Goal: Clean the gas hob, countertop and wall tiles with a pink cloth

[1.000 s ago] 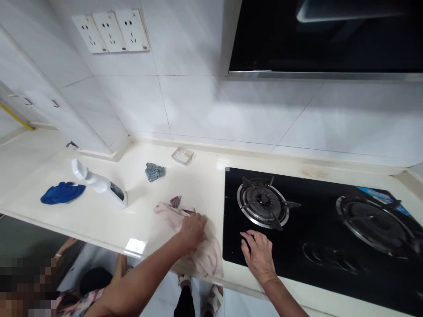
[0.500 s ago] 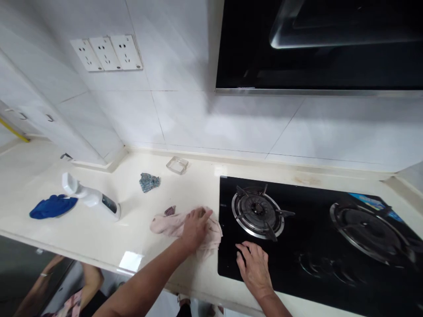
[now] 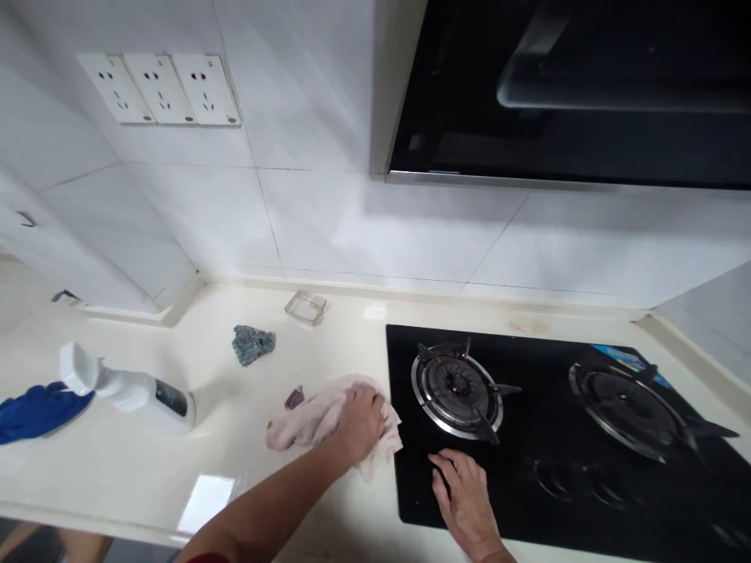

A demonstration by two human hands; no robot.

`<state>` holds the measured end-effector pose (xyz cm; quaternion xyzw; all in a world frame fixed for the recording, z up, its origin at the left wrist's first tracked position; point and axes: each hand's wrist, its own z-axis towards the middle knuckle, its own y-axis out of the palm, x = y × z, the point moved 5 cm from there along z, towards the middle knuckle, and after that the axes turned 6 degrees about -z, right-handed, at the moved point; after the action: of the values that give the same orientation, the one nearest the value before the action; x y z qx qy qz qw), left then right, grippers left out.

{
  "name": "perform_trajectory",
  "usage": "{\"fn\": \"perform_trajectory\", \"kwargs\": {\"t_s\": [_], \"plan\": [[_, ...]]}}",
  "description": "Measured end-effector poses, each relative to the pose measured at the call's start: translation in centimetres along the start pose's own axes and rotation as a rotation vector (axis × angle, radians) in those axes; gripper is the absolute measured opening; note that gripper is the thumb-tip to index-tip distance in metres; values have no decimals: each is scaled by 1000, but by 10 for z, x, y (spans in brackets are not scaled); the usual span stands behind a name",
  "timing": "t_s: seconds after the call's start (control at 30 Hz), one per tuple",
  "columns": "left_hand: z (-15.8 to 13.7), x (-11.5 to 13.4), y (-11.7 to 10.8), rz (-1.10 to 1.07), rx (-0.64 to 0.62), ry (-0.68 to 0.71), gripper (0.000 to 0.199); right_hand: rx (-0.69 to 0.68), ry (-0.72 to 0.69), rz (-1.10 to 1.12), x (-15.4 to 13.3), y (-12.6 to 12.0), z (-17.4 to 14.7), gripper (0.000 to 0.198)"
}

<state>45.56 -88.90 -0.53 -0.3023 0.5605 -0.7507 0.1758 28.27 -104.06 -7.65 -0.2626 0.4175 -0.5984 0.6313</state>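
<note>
**Cloth pressed on counter beside gas hob**

Range hood (image 3: 575, 86): black glass, top right, above white tiled wall (image 3: 328, 219).

Countertop (image 3: 146, 469): cream, glossy, runs L to R; holds all items below.

Gas hob (image 3: 557, 469): black glass, set into counter on R. Two burners – near-left burner (image 3: 454, 387) w/ metal ring and pan supports, far-right burner (image 3: 630, 403). Nothing on either.

Socket strip (image 3: 161, 87): three outlets on wall, upper L.

Spray bottle (image 3: 126, 389): white, lying on its side, L part of counter. Blue cloth (image 3: 35, 410) touching or just beside its nozzle end; cannot tell which.

Pink cloth (image 3: 320, 418): rumpled, flat on counter, just beside hob's L edge, one corner reaching it. Small purple scrap (image 3: 294, 398) at its upper L edge.

Left hand (image 3: 361, 422): palm down on pink cloth, fingers spread-ish and curled over it, pressing, not pinching. Judged: wiping stroke on counter next to hob, mid-pass.

Right hand (image 3: 466, 496): flat on hob glass in front of near-left burner, fingers out, holding nothing; looks like a brace.

Grey-blue rag (image 3: 252, 344): bunched, mid counter, well apart from hands.

Clear glass dish (image 3: 306, 306): small, square, near wall.

Next stroke, as judged, calls for steady downward pressure, cloth kept bunched under palm, and care at hob rim so the cloth doesn't snag on pan supports.
</note>
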Motion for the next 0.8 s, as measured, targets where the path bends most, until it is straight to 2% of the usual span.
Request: {"fn": "perform_trajectory", "kwargs": {"t_s": [0.17,0.23,0.37,0.53,0.6,0.73,0.8], "plan": [[-37,15,8,-114,-37,225,12,6,13,1,2,2,-2,24],[-41,15,9,-174,-25,264,11,18,10,2,2,2,-2,24],[-28,7,11,-211,11,92,11,10,10,7,3,2,-2,24],[-19,2,20,-205,19,-115,45,8,8,-14,5,4,-3,23],[-23,2,26,-169,-2,-111,50,9,2,-21,5,4,-5,24],[-33,5,36,-66,-61,41,54,23,-22,-27,9,8,-9,25],[-28,3,35,-24,-82,89,54,36,-29,-51,11,11,-9,26]]}}
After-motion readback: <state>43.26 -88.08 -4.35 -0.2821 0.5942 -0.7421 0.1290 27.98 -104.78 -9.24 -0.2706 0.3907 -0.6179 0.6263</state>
